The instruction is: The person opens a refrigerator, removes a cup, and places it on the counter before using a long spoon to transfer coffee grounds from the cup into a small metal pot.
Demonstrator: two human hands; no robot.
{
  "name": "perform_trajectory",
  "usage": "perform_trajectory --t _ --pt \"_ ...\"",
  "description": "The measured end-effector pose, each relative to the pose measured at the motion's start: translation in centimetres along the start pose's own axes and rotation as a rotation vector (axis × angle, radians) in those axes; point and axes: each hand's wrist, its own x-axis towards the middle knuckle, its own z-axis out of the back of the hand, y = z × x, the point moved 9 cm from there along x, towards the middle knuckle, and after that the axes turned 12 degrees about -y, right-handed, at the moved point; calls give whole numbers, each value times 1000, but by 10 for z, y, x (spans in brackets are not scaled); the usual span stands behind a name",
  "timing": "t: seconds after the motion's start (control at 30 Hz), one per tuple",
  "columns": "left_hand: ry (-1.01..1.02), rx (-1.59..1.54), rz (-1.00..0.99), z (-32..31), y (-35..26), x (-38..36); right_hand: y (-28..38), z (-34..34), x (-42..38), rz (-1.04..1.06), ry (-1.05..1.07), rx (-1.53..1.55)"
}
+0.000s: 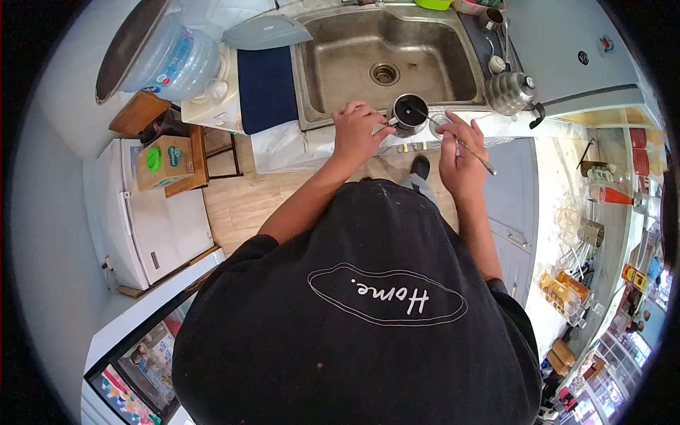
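Note:
At the sink's front edge stands a metal mug (405, 130) with dark contents. My left hand (356, 133) is closed around its handle, on the mug's left side. In my right hand (462, 150) is a long metal spoon (480, 161), pinched between the fingers. The spoon slants down to the left, its far end inside the mug, where the dark contents hide the tip. Beside the mug, partly behind my right fingers, is a clear glass (438, 122).
Behind the mug lies a steel sink (336, 57) with a drain. A dark blue mat (267, 88) covers the counter at left. A gooseneck kettle (508, 92) stands at right. A large water bottle (177, 60) is at far left.

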Motion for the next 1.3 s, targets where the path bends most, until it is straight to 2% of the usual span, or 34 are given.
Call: perform_trajectory --t 0.3,0.9,1.1,1.3 --pt "29 6 34 -3 3 -3 -2 10 -6 34 0 49" --pt "22 15 12 0 0 0 -15 7 -1 -35 -42 4" --pt "13 1 12 0 0 0 -10 11 -4 -27 34 67" --pt "65 -1 22 -1 1 -3 0 26 2 42 -114 91"
